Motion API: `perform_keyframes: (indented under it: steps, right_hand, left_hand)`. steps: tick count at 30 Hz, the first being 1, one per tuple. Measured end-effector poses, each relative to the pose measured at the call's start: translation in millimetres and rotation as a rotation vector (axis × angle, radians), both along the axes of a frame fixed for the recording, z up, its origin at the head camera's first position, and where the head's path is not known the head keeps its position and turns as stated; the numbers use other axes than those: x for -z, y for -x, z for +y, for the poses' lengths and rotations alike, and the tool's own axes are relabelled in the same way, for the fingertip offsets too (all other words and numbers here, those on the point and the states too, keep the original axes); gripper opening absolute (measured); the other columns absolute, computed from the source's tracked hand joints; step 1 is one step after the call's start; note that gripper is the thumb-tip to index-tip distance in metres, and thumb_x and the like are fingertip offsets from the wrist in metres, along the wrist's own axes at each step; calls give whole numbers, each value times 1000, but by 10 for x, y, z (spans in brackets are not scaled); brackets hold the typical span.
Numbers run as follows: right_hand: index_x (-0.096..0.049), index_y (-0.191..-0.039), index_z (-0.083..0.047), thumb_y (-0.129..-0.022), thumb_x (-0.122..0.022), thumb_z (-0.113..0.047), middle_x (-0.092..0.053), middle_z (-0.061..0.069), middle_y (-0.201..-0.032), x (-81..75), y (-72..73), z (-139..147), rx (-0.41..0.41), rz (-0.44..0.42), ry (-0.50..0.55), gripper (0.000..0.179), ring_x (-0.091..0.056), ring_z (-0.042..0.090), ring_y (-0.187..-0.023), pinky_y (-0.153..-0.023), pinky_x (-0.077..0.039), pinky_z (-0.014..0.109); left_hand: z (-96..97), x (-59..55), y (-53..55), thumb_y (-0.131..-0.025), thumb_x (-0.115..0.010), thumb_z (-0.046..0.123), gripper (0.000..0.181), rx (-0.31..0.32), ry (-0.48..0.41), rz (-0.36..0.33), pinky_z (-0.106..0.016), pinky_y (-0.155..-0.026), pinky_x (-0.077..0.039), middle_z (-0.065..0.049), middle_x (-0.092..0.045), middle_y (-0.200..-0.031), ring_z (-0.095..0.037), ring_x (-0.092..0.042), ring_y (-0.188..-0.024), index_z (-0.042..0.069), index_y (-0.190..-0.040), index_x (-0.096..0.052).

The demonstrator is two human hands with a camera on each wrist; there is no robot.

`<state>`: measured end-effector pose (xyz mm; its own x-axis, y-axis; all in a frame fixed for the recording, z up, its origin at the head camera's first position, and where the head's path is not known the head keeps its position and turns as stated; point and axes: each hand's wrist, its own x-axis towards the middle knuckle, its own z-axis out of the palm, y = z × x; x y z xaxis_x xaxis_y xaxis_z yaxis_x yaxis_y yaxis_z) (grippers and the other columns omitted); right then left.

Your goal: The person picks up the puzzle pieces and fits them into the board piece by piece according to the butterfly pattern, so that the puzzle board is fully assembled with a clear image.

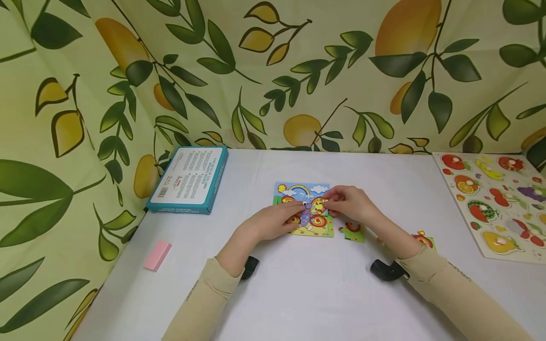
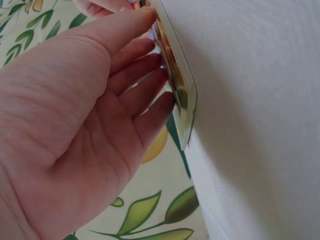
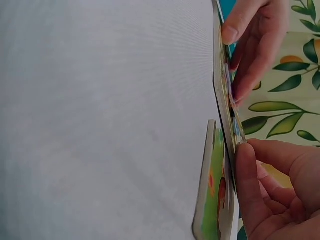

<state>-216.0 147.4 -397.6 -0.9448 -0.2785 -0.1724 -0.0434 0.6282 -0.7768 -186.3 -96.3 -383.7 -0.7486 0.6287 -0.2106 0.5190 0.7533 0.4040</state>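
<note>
A butterfly jigsaw puzzle, with a rainbow, sun and clouds, lies on the white table in front of me. My left hand rests its extended fingertips on the puzzle's left half, covering part of one wing. In the left wrist view those fingers lie along the board's top face. At the right side, my right hand pinches a puzzle piece showing a yellow wing between thumb and index finger. The right wrist view has these fingertips close over the board's surface. A loose green piece lies just below that hand.
Another loose piece shows beside the right forearm. A fruit peg board lies at the right, a teal-edged box at back left, and a pink block nearer on the left. Leaf-patterned cloth hangs behind the table.
</note>
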Motion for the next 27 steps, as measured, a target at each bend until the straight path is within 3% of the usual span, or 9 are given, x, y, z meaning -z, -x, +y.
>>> perform_keyframes:
  steps: [6, 17, 27]
  right_hand:
    - [-67, -109, -3, -91, -70, -20, -63, 6, -84, 5, 11, 0, 2, -8, 4, 25, -62, 15, -67, -63, -52, 25]
    - [-67, -105, -5, -91, -69, -20, -63, 6, -85, -7, 15, -23, -16, 14, -23, 21, -60, 16, -67, -64, -51, 27]
    - [-67, -108, -4, -92, -68, -19, -62, 6, -86, 22, 30, -23, -26, 13, -11, 22, -61, 15, -67, -63, -52, 26]
  left_hand:
    - [4, 1, -4, -101, -54, 31, 55, -6, 0, 0, -35, -114, -28, -2, -37, -154, -16, -31, -142, 14, -150, -39]
    - [-13, -4, -27, -103, -49, 31, 52, 38, 59, 49, -39, -113, -31, -4, -30, -157, -21, -29, -143, 24, -153, -35]
    - [-13, 7, -17, -103, -48, 31, 51, 43, 67, 65, -39, -113, -31, -4, -31, -157, -20, -29, -143, 25, -152, -35]
